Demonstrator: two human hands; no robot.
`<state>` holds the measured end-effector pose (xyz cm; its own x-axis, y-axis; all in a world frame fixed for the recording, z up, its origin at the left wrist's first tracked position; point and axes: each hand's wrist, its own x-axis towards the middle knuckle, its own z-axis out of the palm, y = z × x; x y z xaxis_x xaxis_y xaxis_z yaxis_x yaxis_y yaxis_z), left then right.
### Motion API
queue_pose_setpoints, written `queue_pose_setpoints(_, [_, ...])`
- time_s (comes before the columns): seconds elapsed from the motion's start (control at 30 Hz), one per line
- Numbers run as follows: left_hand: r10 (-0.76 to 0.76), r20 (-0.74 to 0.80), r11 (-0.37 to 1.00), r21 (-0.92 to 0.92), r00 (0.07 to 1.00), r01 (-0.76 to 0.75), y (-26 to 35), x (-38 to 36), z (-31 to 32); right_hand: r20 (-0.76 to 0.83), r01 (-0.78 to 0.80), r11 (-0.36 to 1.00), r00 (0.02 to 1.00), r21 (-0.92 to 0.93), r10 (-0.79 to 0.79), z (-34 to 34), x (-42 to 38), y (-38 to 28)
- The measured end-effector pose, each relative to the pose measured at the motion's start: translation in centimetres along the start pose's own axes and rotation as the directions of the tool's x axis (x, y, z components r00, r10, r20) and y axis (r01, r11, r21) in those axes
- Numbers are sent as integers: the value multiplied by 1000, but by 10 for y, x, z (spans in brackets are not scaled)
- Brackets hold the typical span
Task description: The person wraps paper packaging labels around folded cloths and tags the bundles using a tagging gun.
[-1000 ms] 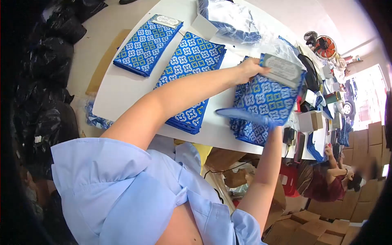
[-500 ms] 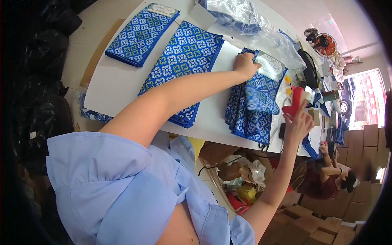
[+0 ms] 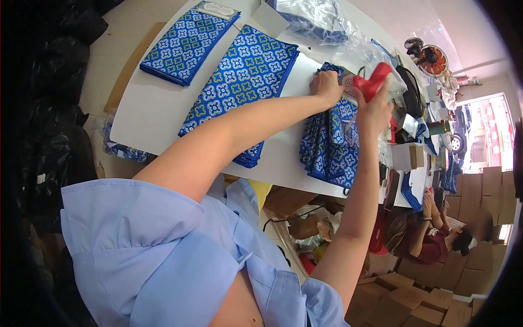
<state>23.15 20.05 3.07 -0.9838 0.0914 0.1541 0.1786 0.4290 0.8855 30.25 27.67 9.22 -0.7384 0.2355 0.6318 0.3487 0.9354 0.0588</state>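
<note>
My left hand (image 3: 326, 89) is closed on the top edge of a folded blue patterned cloth (image 3: 328, 143), beside its printed label card (image 3: 348, 82). The cloth lies in a loose, layered pile on the white table. My right hand (image 3: 375, 111) grips a red tagging gun (image 3: 373, 82), held over the label card close to my left fingers. The gun and hand cover much of the card. To the left lie a stack of the same patterned cloths (image 3: 245, 71) and a folded cloth with a label card (image 3: 190, 41).
Clear plastic bags (image 3: 321, 19) of blue cloth lie at the table's far side. Small boxes (image 3: 408, 156) stand at the right. A co-worker (image 3: 436, 242) sits beyond, near stacked cardboard boxes (image 3: 397, 300). Black bags (image 3: 60, 131) fill the left side.
My right hand has lifted the red tagging gun from the table's right side and brought it up and left to the label card. My left hand has stayed on the cloth.
</note>
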Motion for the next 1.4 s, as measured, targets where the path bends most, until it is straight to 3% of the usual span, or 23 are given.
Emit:
queue_pose_setpoints(0.2, [-11,144,999,51,989,4,-7,6,-2,195,-60,998,979,-20,63,33,-6,1])
queue_pose_setpoints(0.27, [208,-60,977,51,976,-206,-9,-9,-7,247,-36,999,968,-23,41,26,-4,0])
queue_pose_setpoints(0.3, [274,-9,961,32,962,-274,-10,-13,-14,253,-33,999,967,-31,40,28,-4,1])
queue_pose_setpoints(0.33, [404,-116,915,43,908,-401,-11,-18,-20,271,-52,998,961,-34,59,32,-4,5])
queue_pose_setpoints(0.4, [409,158,904,67,899,-423,3,-33,-45,281,-33,999,959,-17,37,40,-1,9])
queue_pose_setpoints(0.43, [407,171,904,71,898,-423,13,-36,-58,289,-44,999,956,-14,46,38,0,7])
queue_pose_setpoints(0.5, [164,741,805,282,651,-523,26,-41,-74,308,-23,1000,951,13,18,35,2,4])
queue_pose_setpoints(0.53, [159,745,805,282,648,-522,25,-44,-75,313,-27,1000,950,14,22,36,3,4])
queue_pose_setpoints(0.6, [326,805,710,138,496,-691,24,-49,-76,322,-7,999,947,53,-11,38,5,9])
queue_pose_setpoints(0.67, [385,780,701,99,492,-706,21,-62,-70,352,-14,999,936,35,1,38,7,9])
queue_pose_setpoints(0.73, [717,582,469,8,385,-883,18,-79,-67,387,-5,999,922,43,-13,38,8,11])
queue_pose_setpoints(0.77, [788,530,487,-222,314,-845,15,-88,-68,392,-11,999,920,41,-6,38,9,11])
queue_pose_setpoints(0.8, [787,533,488,-226,312,-843,13,-95,-69,407,-12,999,914,34,-3,39,11,11])
queue_pose_setpoints(0.87, [933,260,358,-573,250,-737,10,-106,-71,424,-16,1000,905,27,3,43,13,14])
queue_pose_setpoints(0.9, [968,175,251,-584,182,-772,8,-106,-73,419,7,999,907,52,-28,45,14,16])
queue_pose_setpoints(0.93, [967,179,251,-588,179,-769,5,-106,-74,414,26,997,909,77,-56,47,14,18])
queue_pose_setpoints(1.03, [953,286,103,-609,-96,-787,0,-111,-78,450,21,997,892,79,-54,47,17,20])
queue_pose_setpoints(1.13, [942,297,85,-660,-156,-746,-2,-122,-84,480,23,995,875,98,-68,44,18,19])
queue_pose_setpoints(1.2, [977,170,5,-618,-128,-786,-4,-121,-80,492,9,994,868,105,-60,42,18,18])
queue_pose_setpoints(1.27, [982,117,177,-271,150,-946,-1,-113,-82,504,-6,994,862,111,-51,42,18,19])
queue_pose_setpoints(1.3, [952,155,303,-331,265,-894,-3,-105,-85,494,6,994,867,112,-61,43,18,20])
queue_pose_setpoints(1.33, [951,160,305,-336,265,-891,-6,-99,-90,484,21,993,872,114,-73,44,18,20])
queue_pose_setpoints(1.4, [683,486,702,-231,546,-673,-11,-92,-100,482,12,993,874,116,-67,46,17,21])
